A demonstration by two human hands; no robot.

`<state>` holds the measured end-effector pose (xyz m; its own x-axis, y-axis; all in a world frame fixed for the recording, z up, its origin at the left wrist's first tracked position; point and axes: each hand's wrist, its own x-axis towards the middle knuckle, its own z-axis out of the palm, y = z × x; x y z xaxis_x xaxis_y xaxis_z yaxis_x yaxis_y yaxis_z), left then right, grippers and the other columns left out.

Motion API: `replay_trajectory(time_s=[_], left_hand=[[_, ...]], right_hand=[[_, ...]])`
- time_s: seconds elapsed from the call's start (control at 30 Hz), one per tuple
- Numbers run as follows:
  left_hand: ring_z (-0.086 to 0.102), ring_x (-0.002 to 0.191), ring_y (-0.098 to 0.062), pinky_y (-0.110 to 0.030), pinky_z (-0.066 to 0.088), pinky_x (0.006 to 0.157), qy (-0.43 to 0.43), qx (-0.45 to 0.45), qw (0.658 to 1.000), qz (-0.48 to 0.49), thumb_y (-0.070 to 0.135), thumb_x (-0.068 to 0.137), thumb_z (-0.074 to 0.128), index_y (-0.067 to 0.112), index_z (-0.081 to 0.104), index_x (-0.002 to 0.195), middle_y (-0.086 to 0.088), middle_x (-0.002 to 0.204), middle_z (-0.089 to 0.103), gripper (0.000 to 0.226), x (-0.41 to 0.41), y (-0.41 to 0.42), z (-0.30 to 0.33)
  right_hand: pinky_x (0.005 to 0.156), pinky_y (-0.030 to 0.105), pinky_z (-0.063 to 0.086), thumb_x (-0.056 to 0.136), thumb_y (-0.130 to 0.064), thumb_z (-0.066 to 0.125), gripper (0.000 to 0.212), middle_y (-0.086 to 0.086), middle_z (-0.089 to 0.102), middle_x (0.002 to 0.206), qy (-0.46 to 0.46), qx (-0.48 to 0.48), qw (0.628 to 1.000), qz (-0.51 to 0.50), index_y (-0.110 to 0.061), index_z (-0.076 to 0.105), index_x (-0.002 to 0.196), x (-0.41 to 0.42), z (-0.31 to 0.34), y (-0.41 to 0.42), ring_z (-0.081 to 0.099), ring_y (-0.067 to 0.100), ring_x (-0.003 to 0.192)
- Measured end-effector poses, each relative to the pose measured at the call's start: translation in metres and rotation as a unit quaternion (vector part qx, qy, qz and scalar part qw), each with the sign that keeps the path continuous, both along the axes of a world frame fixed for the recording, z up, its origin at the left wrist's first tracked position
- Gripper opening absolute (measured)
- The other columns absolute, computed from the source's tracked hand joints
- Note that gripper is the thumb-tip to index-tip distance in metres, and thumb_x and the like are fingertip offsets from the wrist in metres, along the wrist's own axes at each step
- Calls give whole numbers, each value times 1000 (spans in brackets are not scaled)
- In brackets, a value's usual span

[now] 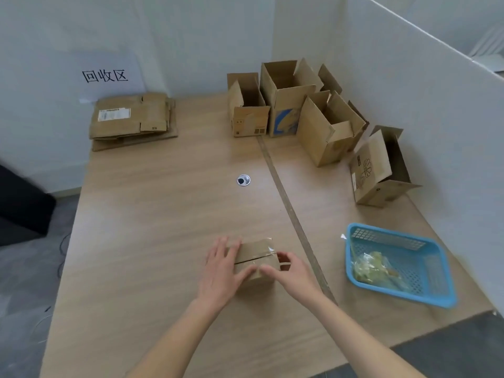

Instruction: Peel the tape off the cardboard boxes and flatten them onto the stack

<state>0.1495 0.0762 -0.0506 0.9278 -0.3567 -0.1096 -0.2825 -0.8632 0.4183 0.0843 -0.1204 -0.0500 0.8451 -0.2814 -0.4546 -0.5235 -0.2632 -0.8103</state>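
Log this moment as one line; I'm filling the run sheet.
step: peeling tape | left hand: steadies small box | right hand: at tape on the box | stack: far left

One head-worn wide-angle view looks forward and down across the table (152,214).

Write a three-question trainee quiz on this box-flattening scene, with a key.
1. True or false: the small taped box lies between the left hand and right hand.
2. Where is the flattened stack? A) far left of the table, B) inside the blue basket.
3. Fill in: the crumpled tape lies in the blue ____.

Key: 1 true; 2 A; 3 basket.
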Motion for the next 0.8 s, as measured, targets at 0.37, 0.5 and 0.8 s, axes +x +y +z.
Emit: replay_trajectory(time_s=[0.37, 0.5, 0.8], left_hand=[[37, 139, -20, -50, 15, 120, -91, 28, 985, -142, 87, 87, 29, 21, 35, 157, 1, 142, 49, 96, 3, -12, -27], [45, 134, -21, -51, 19, 118, -111, 28, 982, -153, 87, 85, 34, 20, 41, 153, 1, 137, 52, 96, 4, -13, -28], [50, 128, -20, -52, 25, 116, -99, 16, 986, -134, 87, 77, 46, 25, 45, 150, 6, 135, 54, 96, 3, -15, -26]], right_hand=[[95, 33, 58, 93, -25, 74, 18, -2, 77, 105, -17, 115, 992, -46, -18, 74, 109, -11, -10, -28, 74, 20, 100], [87, 40, 61, 81, -25, 84, 11, -3, 78, 87, -20, 60, 994, -85, -19, 78, 87, -2, -6, -33, 77, 20, 80], [86, 39, 60, 74, -27, 86, 8, -11, 77, 77, -48, -13, 993, -108, -26, 81, 80, 4, 16, -46, 75, 10, 75]])
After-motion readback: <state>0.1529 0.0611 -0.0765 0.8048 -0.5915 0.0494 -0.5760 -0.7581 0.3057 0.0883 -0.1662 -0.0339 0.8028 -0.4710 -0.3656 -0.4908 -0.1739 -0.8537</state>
